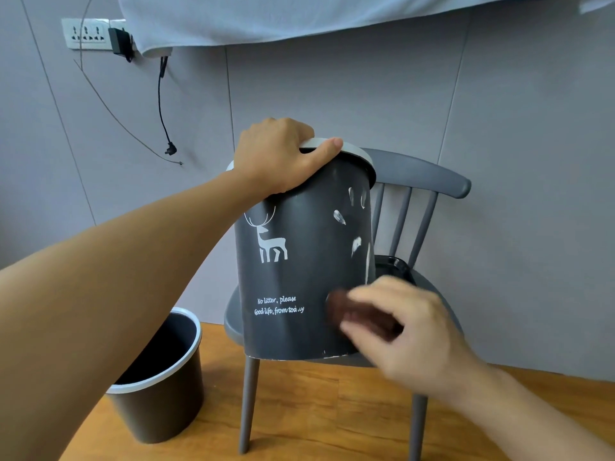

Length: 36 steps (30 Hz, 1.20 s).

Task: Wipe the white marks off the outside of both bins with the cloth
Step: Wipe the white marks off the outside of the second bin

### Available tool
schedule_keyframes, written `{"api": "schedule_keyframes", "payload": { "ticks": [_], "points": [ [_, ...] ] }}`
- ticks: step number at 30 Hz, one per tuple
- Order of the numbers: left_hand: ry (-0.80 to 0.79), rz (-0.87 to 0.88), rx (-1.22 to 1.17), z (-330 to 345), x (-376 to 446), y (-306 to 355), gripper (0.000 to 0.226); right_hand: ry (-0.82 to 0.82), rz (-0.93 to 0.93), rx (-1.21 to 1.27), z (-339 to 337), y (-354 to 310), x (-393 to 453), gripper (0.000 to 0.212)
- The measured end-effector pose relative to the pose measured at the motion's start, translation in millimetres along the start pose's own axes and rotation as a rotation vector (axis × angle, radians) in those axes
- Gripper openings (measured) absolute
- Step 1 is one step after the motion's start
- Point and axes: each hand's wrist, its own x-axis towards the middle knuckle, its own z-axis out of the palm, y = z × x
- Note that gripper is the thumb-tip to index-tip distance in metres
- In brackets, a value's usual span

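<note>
**Cloth met the deer bin low on its marked side**

The dark deer-print bin (pixel 299 261) stood on the seat of a grey chair (pixel 416 174), tipped slightly, and everything else is placed from it. The left hand (pixel 279 154) gripped its pale rim from above, fingers curled over the edge and thumb lying along the rim. The right hand (pixel 406 331) pinched a dark brown cloth (pixel 346 311) between fingers and thumb and pressed it to the bin's wall low on the right, just right of the printed lettering; the hand was blurred, so how the fingers lay on the cloth was unclear.

The white marks (pixel 356 244) sat above the cloth on that same right side, a scatter of smears running up toward the rim. To do this step well, the cloth probably needed firm, overlapping strokes upward through each smear, with the rim grip bracing the bin against the push and turning it to bring hidden marks round. The printed deer, to the left of the marks, was best left alone.

A second bin (pixel 159 374) stood on the wooden floor down to the left of the deer bin, untouched.
</note>
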Motion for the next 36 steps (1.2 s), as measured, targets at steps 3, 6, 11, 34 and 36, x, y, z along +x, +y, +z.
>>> {"api": "schedule_keyframes", "payload": {
  "ticks": [3, 6, 11, 34, 36],
  "points": [
    [-0.004, -0.007, 0.005, 0, 0, 2, 0.07, 0.095, 0.092, -0.006, -5, 5, 3, 0.017],
    [0.006, -0.003, 0.003, 0, -2, 3, 0.07, -0.135, -0.023, 0.025, 3, -6, -15, 0.014],
    [0.001, -0.017, 0.015, -1, -2, 4, 0.07, 0.079, 0.118, 0.001, -2, 3, -7, 0.016],
    [0.009, -0.045, 0.002, -5, -7, -1, 0.07, -0.315, -0.084, -0.006, -3, -22, -8, 0.014],
    [0.015, -0.045, 0.004, -4, -6, -1, 0.07, -0.189, -0.024, -0.007, -8, -17, 0, 0.018]
  ]
}}
